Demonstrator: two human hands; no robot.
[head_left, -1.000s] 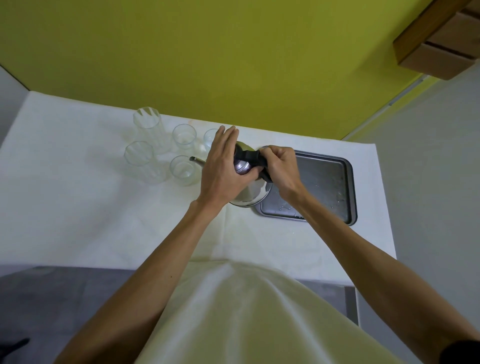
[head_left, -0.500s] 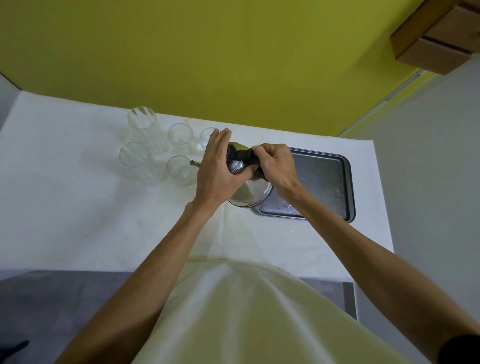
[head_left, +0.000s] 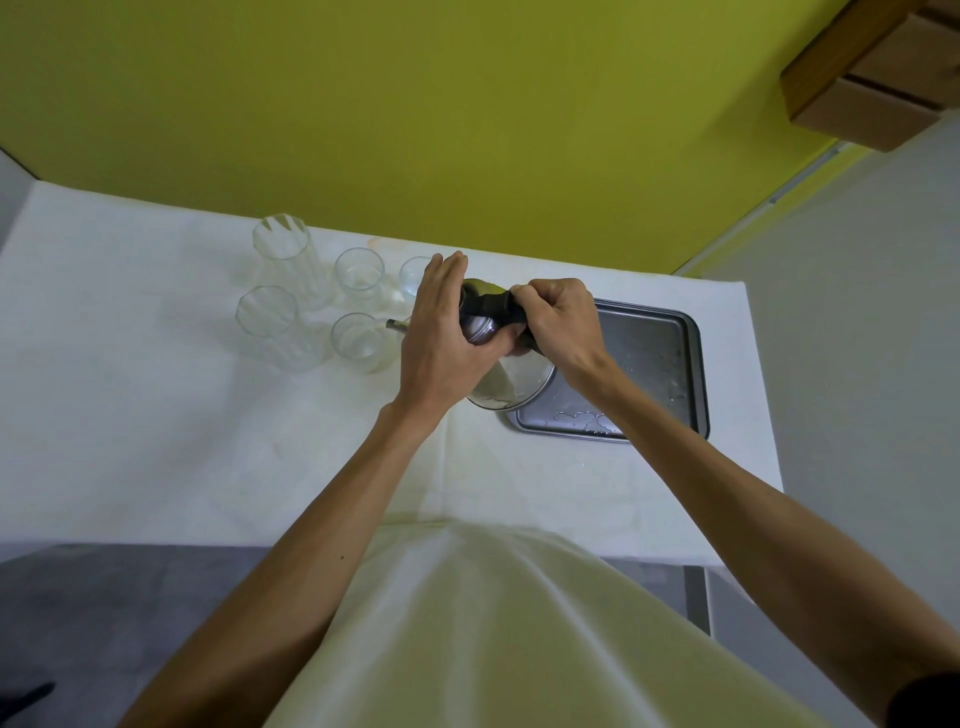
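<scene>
A shiny metal kettle (head_left: 511, 387) is tilted to the left above the white table, at the left edge of a dark baking tray (head_left: 654, 353). My right hand (head_left: 561, 325) grips its black handle (head_left: 491, 306). My left hand (head_left: 441, 338) lies flat against the kettle's left side with straight fingers, the thumb pressing on the lid. The thin spout (head_left: 397, 326) pokes out left of my left hand, just above the rim of a short clear glass (head_left: 358, 340). Most of the kettle's body is hidden by my hands.
Two tall clear glasses (head_left: 283, 249) (head_left: 267, 317) and two more short glasses (head_left: 359, 273) (head_left: 415, 275) stand in a cluster at the back left. Water drops lie in the tray. A yellow wall runs behind the table; a wooden shelf (head_left: 872, 78) hangs at the upper right.
Both hands and the kettle keep almost the same pose. Only the view has shifted slightly.
</scene>
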